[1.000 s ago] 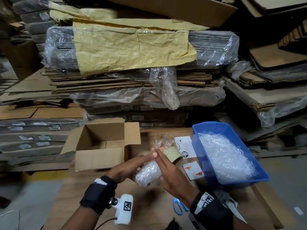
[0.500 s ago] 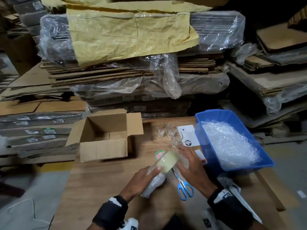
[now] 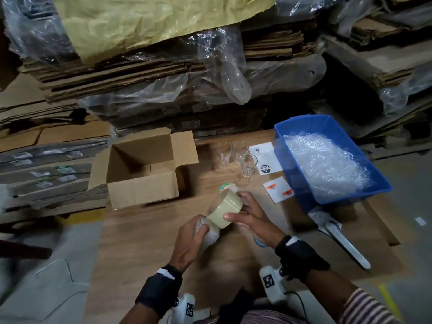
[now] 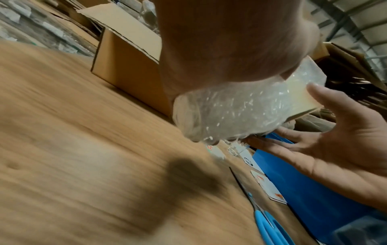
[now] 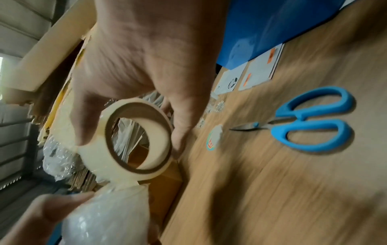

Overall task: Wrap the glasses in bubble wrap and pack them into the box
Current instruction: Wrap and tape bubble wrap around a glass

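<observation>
My left hand (image 3: 191,239) grips a glass wrapped in bubble wrap (image 3: 210,233) (image 4: 228,114) (image 5: 104,220) above the wooden table (image 3: 145,249). My right hand (image 3: 247,213) holds a roll of clear tape (image 3: 225,206) (image 5: 134,140) by its rim, thumb and fingers on opposite sides; the tape's end sticks to the wrapped glass. Three bare glasses (image 3: 236,155) stand behind my hands. The open cardboard box (image 3: 142,169) (image 4: 127,54) sits at the left, empty as far as I can see. A blue bin (image 3: 334,195) at the right holds bubble wrap (image 3: 322,164).
Blue-handled scissors (image 5: 310,121) (image 4: 270,227) lie on the table under my right wrist. Sticker sheets (image 3: 266,157) (image 3: 278,189) lie beside the bin, a round sticker (image 3: 225,187) near the tape. Stacks of flattened cardboard (image 3: 163,73) rise behind the table.
Both hands have come nearer to me and lower with the wrapped glass. The tape roll has pulled a little away from the glass, drawing out tape. The head view has tilted down.
</observation>
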Motion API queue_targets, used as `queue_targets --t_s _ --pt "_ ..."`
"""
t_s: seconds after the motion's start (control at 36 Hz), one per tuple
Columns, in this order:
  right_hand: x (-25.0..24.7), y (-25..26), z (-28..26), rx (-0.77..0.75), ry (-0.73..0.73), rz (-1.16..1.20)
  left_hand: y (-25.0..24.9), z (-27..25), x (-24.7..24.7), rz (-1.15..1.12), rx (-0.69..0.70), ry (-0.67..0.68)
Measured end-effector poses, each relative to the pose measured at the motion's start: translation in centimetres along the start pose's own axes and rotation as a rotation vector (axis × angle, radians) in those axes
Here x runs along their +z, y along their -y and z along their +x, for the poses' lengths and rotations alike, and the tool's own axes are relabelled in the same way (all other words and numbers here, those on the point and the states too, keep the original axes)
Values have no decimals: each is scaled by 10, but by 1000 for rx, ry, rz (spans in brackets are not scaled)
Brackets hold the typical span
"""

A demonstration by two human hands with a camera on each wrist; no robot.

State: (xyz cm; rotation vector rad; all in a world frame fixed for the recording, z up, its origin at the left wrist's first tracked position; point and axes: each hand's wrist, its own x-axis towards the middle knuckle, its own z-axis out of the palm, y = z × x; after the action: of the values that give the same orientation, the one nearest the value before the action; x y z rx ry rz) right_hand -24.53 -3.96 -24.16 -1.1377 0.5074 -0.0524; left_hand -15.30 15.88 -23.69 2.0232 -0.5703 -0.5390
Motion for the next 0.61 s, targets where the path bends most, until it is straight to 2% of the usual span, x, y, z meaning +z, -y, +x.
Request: queue_targets --t_s 0.14,0.22,0.44,0.61 --pt "-3 -16 19 -63 -218 -3 13 0 -10 177 25 -22" --pt "-2 -20 24 -69 -238 -55 9 2 -15 175 61 -12" --pt "21 -33 21 -66 -384 -155 23 21 -34 142 25 50" --pt "32 -53 19 -66 -411 -91 17 28 -37 65 16 81"
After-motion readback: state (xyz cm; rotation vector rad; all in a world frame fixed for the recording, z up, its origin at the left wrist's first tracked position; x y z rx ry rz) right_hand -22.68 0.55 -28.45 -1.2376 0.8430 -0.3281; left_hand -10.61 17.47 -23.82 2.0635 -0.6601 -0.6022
